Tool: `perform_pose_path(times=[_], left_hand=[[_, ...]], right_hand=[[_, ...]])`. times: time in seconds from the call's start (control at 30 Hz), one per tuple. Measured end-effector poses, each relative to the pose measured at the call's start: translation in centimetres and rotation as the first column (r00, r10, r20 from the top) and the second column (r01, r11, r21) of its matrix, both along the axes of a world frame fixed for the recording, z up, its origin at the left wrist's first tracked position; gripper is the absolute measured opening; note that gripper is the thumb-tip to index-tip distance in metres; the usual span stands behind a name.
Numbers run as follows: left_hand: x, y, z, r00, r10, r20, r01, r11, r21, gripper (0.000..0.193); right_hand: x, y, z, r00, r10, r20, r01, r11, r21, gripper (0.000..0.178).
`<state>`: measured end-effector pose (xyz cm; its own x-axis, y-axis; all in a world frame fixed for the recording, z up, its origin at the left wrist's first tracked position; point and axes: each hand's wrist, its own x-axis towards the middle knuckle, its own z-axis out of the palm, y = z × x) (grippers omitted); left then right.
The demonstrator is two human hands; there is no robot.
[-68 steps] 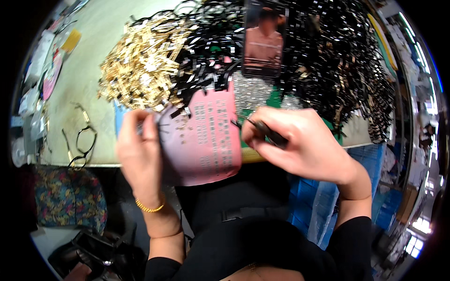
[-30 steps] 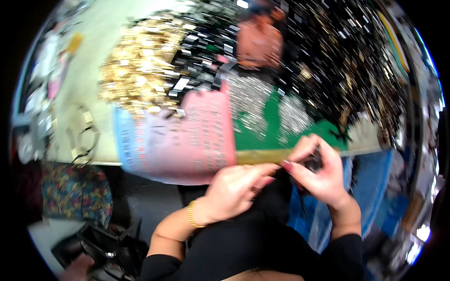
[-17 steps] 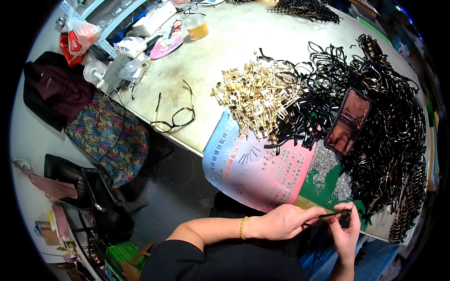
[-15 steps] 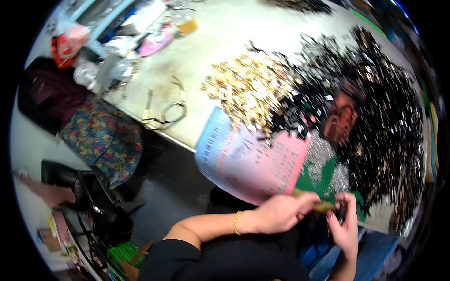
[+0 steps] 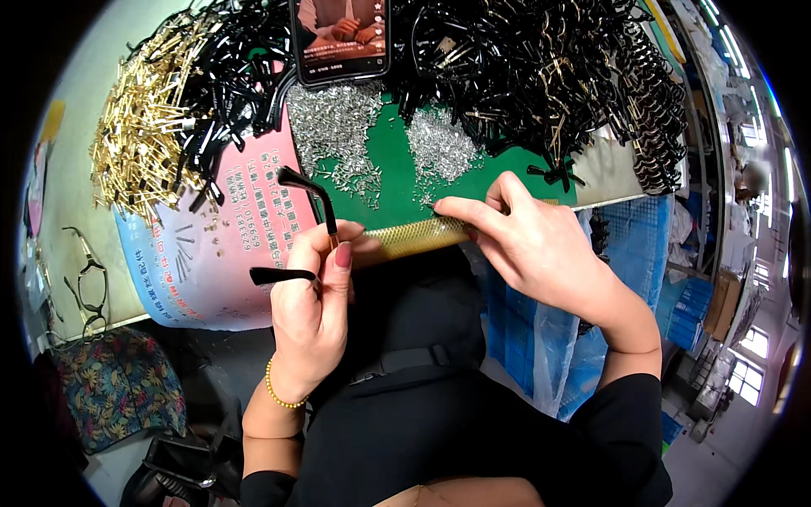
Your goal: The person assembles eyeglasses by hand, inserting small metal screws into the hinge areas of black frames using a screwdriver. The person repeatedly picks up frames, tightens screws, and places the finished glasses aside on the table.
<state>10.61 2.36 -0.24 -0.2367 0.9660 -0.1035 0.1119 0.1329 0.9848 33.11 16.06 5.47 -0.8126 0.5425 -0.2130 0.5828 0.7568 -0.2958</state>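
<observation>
Two black-tipped eyeglass temples [image 5: 326, 207] stick out from my left hand [image 5: 311, 308], which is closed around them; whether they join a frame is hidden by the fingers. My right hand [image 5: 541, 245] reaches over the table's front edge, its index fingertip at the near end of a pile of tiny silver screw-like pieces [image 5: 441, 148]. Its fingers are drawn together, and anything between them is too small to make out. Between the hands, a yellow mesh-covered roll [image 5: 414, 238] runs along the edge of a green mat [image 5: 389, 135].
A second silver pile [image 5: 338, 127] lies beside a phone [image 5: 342, 42]. Black eyeglass parts [image 5: 541, 68] heap up at the back and right, gold ones [image 5: 152, 118] at the left. A pink-and-blue printed sheet [image 5: 203, 270] covers the left edge; glasses frames [image 5: 91, 279] lie farther left.
My view has swung to the right and down over the mat. My hands, earlier close together, are now apart: the left raised with the temples, the right at the silver pile.
</observation>
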Motion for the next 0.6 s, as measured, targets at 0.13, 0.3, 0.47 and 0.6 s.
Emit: perform_pose_path(times=[0.13,0.3,0.47,0.6], left_hand=[[0.8,0.8,0.8,0.998,0.000,0.060,0.001,1.000,-0.016,0.021],[1.7,2.7,0.5,0.991,-0.090,0.094,0.095,0.994,-0.048,0.022],[1.4,2.4,1.0,0.979,-0.086,0.183,0.098,0.993,-0.063,0.019],[0.4,1.4,1.6,0.997,-0.045,0.069,0.055,0.988,-0.144,0.024]], right_hand=[[0.2,-0.1,0.0,1.000,0.011,0.010,-0.011,1.000,-0.019,0.049],[0.1,0.1,-0.2,1.000,0.010,0.006,-0.010,1.000,-0.020,0.049],[0.2,0.4,-0.4,1.000,0.005,-0.027,-0.005,1.000,-0.022,0.048],[0.2,0.6,-0.4,0.999,0.030,-0.015,-0.030,0.999,-0.014,0.050]])
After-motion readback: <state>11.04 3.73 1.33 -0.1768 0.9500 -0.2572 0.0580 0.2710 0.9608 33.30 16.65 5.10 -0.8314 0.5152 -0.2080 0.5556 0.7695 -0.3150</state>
